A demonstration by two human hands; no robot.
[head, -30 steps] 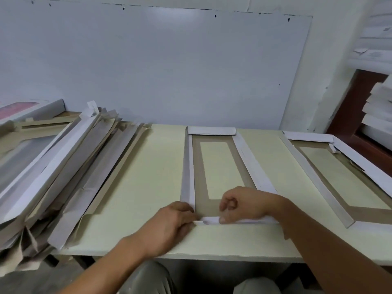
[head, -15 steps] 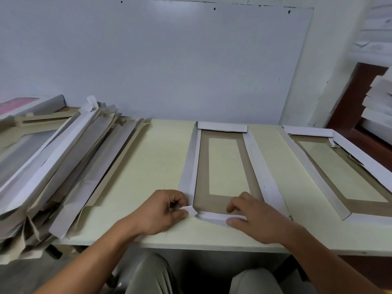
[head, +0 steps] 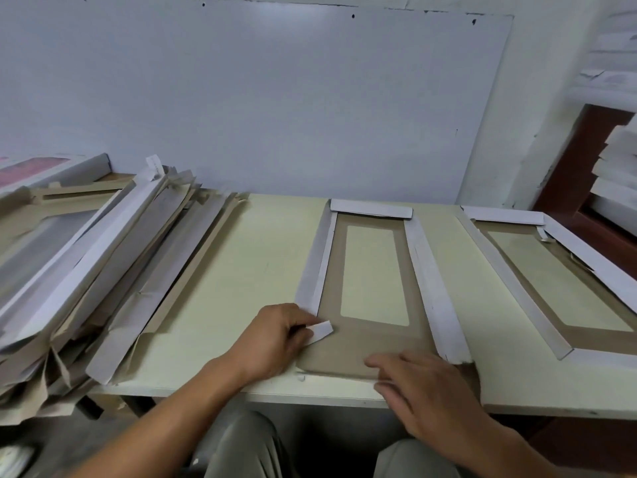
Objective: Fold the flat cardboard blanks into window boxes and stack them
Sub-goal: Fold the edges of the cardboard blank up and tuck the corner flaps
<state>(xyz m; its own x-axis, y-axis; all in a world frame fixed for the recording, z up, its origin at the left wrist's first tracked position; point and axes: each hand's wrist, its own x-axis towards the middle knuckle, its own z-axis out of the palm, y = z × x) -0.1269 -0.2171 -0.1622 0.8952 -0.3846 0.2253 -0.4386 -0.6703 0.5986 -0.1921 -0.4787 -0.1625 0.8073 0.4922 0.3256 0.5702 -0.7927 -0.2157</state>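
My left hand [head: 272,339] pinches the small white corner tab [head: 321,331] at the near left corner of the blank [head: 374,284], thumb and fingers curled round it. My right hand [head: 427,391] is spread, fingers fairly straight, low over the near flap [head: 344,360], which lies flat and brown side up at the table's [head: 224,288] front edge (whether my fingertips actually touch the card I cannot tell).

The blank lies in the middle of the table, its window showing the table top through it. The two long side walls and the far end flap are folded in; the near end looks like the step still to close.

What worries me: the tab is small, and if I let it slip before the near flap comes up over it, the corner will spring open. The near flap's right end looks ragged, so a hard pull there may tear it. The flap overhangs close to the table's edge, and a shove could slide the whole blank away.

A finished window box [head: 565,288] lies to the right, and a pile of flat blanks [head: 103,270] leans on the left.
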